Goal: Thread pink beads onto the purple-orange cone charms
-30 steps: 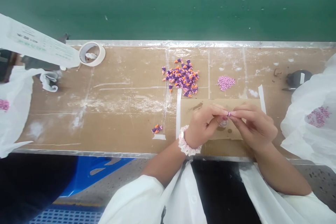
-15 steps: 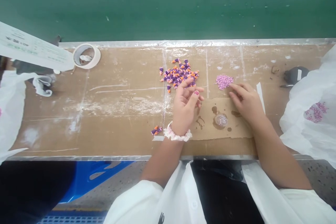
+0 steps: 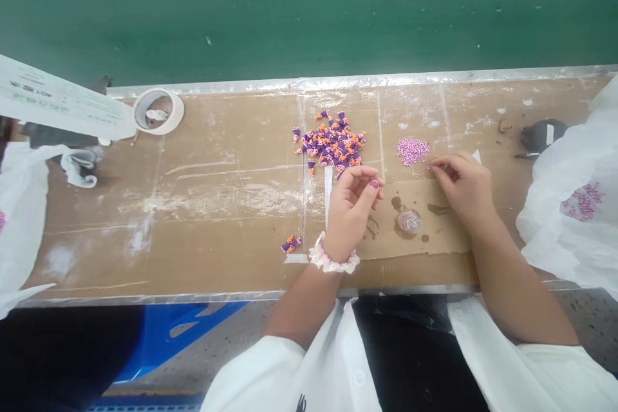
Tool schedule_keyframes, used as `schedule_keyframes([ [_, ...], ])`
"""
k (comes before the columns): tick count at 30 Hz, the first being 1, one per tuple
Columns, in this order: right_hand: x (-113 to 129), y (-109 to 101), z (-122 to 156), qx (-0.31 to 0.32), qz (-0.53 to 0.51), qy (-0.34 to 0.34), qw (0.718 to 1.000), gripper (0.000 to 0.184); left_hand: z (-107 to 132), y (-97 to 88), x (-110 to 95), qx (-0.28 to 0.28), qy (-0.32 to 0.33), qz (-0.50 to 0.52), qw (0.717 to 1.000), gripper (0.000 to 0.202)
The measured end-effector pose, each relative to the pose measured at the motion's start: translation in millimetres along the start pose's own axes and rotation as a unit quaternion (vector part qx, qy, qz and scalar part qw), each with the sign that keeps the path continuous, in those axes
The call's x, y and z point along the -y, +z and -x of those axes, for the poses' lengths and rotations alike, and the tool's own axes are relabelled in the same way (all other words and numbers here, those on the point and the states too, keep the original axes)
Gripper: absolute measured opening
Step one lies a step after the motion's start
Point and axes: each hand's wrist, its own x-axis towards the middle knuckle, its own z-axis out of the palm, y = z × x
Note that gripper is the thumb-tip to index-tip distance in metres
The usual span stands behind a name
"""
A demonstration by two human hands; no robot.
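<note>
My left hand (image 3: 355,209), with a scrunchie (image 3: 333,256) at the wrist, is curled just below a pile of small purple and orange figures (image 3: 333,141). Its thumb meets the bent fingers, and whatever lies inside is hidden. To the right of a heap of tiny pink beads (image 3: 412,150), my right hand (image 3: 466,190) has thumb and forefinger pinched together, apart from the heap. Anything in that pinch is too small to name. Between both hands, a small clear blob (image 3: 409,222) sits on a stained cardboard piece (image 3: 386,248).
A tape roll (image 3: 159,112) lies at the back left, beside a white printed box (image 3: 62,96). A few figures (image 3: 291,244) lie near the front edge. White plastic bags (image 3: 574,244) bulge at both sides. A dark round object (image 3: 543,136) rests at the right.
My right hand has drawn back rightward from the bead heap, its thumb and forefinger closing together. My left hand has come down from the figures and slightly right, its fingers curling more.
</note>
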Motion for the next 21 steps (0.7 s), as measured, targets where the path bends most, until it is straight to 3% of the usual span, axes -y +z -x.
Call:
schedule_keyframes([
  [13, 5, 17, -1, -0.011, 0.055, -0.058, 0.997, 0.014, 5, 7.8, 2, 0.036, -0.032, -0.023, 0.999, 0.016],
  [18, 32, -3, 10, -0.04, -0.097, -0.117, 0.988, 0.006, 6, 10.4, 5, 0.098, -0.047, -0.086, 0.99, 0.02],
  [21, 47, -11, 20, -0.033, -0.18, -0.166, 0.969, 0.012, 6, 12.8, 8, 0.128, -0.061, -0.055, 0.988, 0.026],
])
